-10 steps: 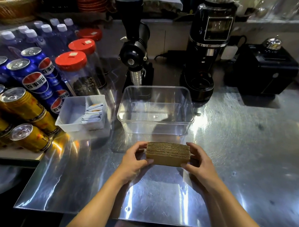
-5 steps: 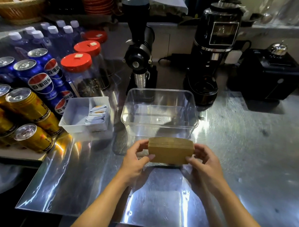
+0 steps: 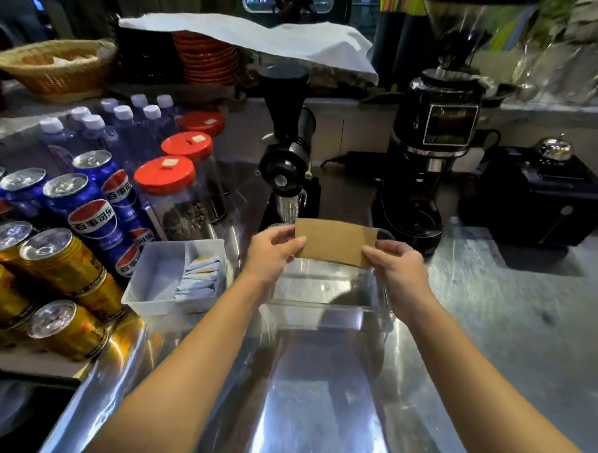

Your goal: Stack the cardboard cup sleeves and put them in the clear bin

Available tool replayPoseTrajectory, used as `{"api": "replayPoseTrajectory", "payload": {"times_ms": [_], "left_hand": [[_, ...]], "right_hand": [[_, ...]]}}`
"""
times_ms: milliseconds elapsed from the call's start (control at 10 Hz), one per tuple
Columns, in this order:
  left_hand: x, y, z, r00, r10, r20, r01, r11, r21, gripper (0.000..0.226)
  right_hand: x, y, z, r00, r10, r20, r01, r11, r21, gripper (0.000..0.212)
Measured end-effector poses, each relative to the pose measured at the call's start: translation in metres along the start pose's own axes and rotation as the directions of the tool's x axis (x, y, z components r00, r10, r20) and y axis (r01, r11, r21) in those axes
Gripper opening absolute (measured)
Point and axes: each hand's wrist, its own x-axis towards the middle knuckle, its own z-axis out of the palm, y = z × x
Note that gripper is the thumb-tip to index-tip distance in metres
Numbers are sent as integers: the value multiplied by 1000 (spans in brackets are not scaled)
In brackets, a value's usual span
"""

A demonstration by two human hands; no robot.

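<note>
Scanning left to right
Left hand (image 3: 272, 251): clamped on the left end of the sleeve stack
Sleeve stack (image 3: 334, 241): mid-frame, held in the air over the far half of the clear bin, long axis running left-right between both hands
Right hand (image 3: 393, 264): clamped on the right end, equally near
Clear bin (image 3: 324, 316): directly below on the steel worktop (image 3: 491, 337), open and empty
Next move, likely: straight down

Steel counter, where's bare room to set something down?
Free: the counter right of the clear bin, before the black box, and the near strip between the forearms. Crowded: left, with cans and white tray.
</note>
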Motion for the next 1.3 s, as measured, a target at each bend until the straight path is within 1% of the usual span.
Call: {"api": "replayPoseTrajectory", "payload": {"times_ms": [100,200,300,400,500,600,700,800,900,1000,1100,1200,1300], "left_hand": [[24,-15,4,980,-192,-60,194,980,34,20],[42,-35,9,928,-355,-114,358,934,6,10],[52,-51,13,883,-439,-166,443,896,-18,7],[61,-60,15,862,-468,-195,479,878,10,26],[68,-62,14,848,-493,-195,511,858,56,30],[71,-64,14,852,-481,-205,516,839,173,32],[72,-66,15,852,-477,-216,517,832,203,32],[70,-64,15,847,-491,-201,525,832,179,30],[69,-63,16,852,-481,-206,517,837,182,30],[68,-58,16,874,-437,-211,481,839,253,28],[65,-48,16,914,-344,-214,403,821,405,4],[63,-38,19,951,-244,-190,309,766,564,15],[55,-14,25,986,-76,-148,164,592,789,43]], "right_hand": [[23,11,9,994,111,-26,-112,993,-44,20],[44,22,12,977,204,-67,-211,970,-117,11],[56,33,14,969,242,-54,-247,954,-168,17],[67,39,19,966,250,-60,-257,939,-229,20],[78,42,23,946,304,-109,-323,904,-282,18],[85,51,24,939,318,-132,-344,863,-371,17],[88,56,24,941,311,-134,-337,827,-451,20],[92,60,23,954,273,-127,-300,825,-478,19],[93,61,23,964,244,-109,-263,790,-554,24],[89,60,25,975,180,-133,-223,773,-594,22],[78,48,27,993,79,-83,-115,681,-723,20],[72,33,29,1000,5,6,2,563,-826,22],[68,-3,31,993,20,113,81,578,-812,44]]}}
